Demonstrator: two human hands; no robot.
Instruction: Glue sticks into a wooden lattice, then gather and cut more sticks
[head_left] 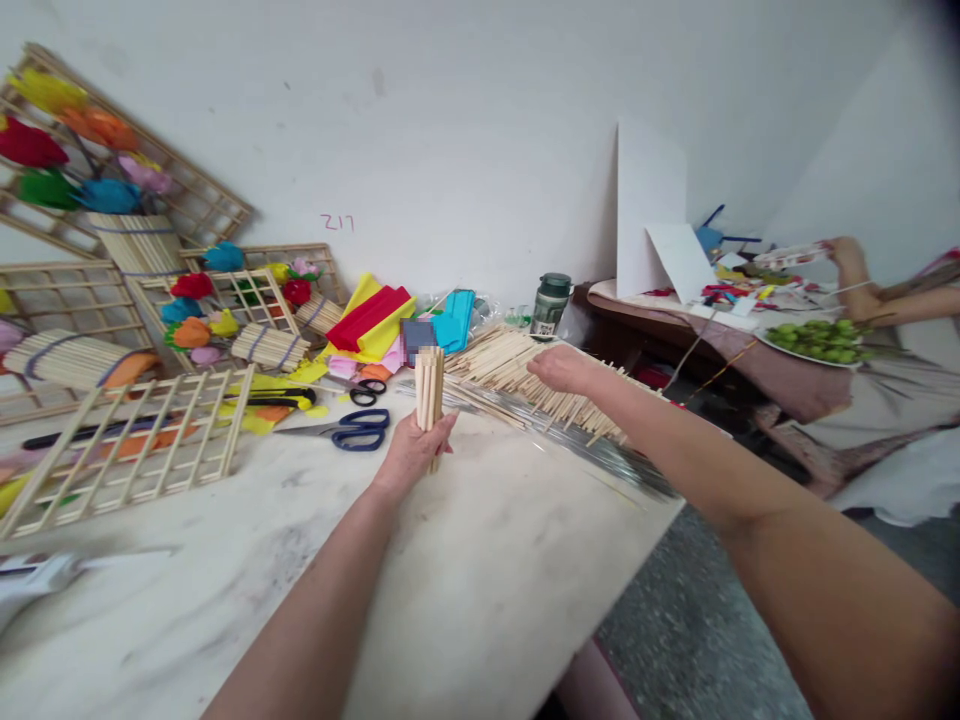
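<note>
In my left hand an upright bundle of thin wooden sticks is gripped above the table, fingers wrapped round its lower part. Farther right, my right hand is at a wide pile of loose wooden sticks, its fingers bent together and touching the pile. Whether a stick is between those fingertips is too small to tell. Thin metal wires lie along the front of the pile. Just left of my left hand are blue-handled scissors, with a smaller black-handled pair behind them.
Stick lattices, stick pots with paper flowers and coloured paper crowd the left and back. A glue gun lies front left. A green bottle stands behind the pile. Another person's arm shows at a side table.
</note>
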